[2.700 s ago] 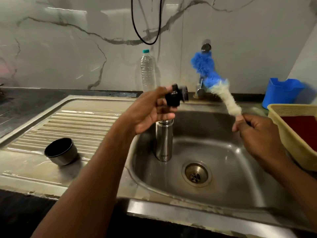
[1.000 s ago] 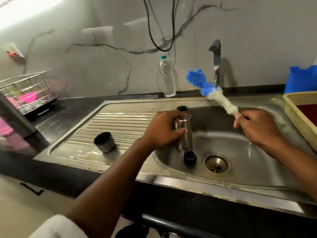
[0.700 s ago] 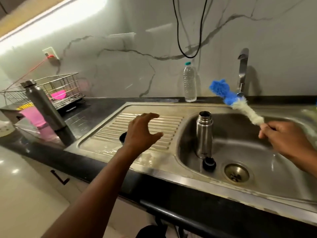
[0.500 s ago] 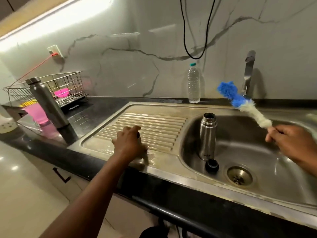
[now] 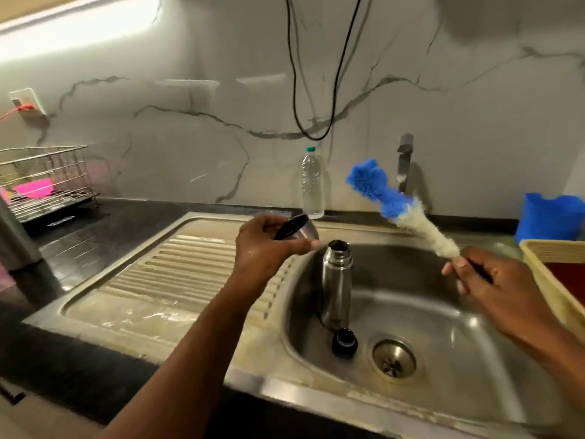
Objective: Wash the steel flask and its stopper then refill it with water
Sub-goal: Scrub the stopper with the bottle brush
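Note:
The open steel flask (image 5: pixel 336 286) stands upright in the left part of the sink basin (image 5: pixel 443 318). Its black stopper (image 5: pixel 344 342) lies on the basin floor just in front of it, beside the drain (image 5: pixel 393 360). My left hand (image 5: pixel 269 245) grips the small steel cup lid (image 5: pixel 297 231), tilted, just left of the flask's mouth. My right hand (image 5: pixel 493 280) holds the handle of a bottle brush (image 5: pixel 399 207) with blue and white bristles, raised over the basin and pointing up-left.
A tap (image 5: pixel 404 160) rises behind the basin, with a clear plastic water bottle (image 5: pixel 312 185) to its left. A ribbed drainboard (image 5: pixel 190 274) lies left of the basin. A wire rack (image 5: pixel 44 182) stands far left; a yellow basket (image 5: pixel 557 280) and blue container (image 5: pixel 550 217) far right.
My left hand put the stopper down in the basin, let go of the flask, reached to the drainboard and lifted the steel cup lid over to the flask. The brush stayed raised.

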The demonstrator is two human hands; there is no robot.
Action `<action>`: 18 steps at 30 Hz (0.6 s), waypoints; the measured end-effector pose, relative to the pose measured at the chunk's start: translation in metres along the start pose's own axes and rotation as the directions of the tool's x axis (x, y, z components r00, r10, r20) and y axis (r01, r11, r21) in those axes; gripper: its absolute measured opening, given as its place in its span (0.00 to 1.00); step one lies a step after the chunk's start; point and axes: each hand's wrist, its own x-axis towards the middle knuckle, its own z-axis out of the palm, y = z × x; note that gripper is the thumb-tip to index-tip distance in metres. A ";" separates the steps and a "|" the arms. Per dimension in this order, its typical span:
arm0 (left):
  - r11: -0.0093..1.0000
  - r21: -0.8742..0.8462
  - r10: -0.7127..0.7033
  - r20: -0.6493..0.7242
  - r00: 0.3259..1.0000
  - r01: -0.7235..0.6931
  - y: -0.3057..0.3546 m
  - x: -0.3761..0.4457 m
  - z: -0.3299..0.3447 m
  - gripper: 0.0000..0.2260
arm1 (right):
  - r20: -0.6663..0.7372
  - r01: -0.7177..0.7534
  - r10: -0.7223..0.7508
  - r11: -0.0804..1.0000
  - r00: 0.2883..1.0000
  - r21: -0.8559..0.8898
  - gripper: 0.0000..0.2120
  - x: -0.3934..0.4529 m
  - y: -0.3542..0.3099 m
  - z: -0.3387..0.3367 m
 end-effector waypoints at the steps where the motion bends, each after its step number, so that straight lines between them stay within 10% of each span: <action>1: 0.996 -0.089 -0.003 0.030 1.000 0.006 0.006 0.005 0.016 0.34 | -0.012 0.022 -0.022 0.999 1.000 0.025 0.11 0.000 0.000 -0.002; 8: 0.796 -0.573 -0.049 0.261 0.964 0.196 0.018 0.023 0.106 0.32 | -0.036 -0.029 0.030 0.999 0.999 0.023 0.10 0.004 0.012 0.004; 18: 0.623 -0.724 -0.035 0.353 0.935 0.296 -0.001 0.033 0.127 0.28 | -0.006 -0.063 0.063 0.997 0.998 -0.037 0.11 0.004 0.019 0.014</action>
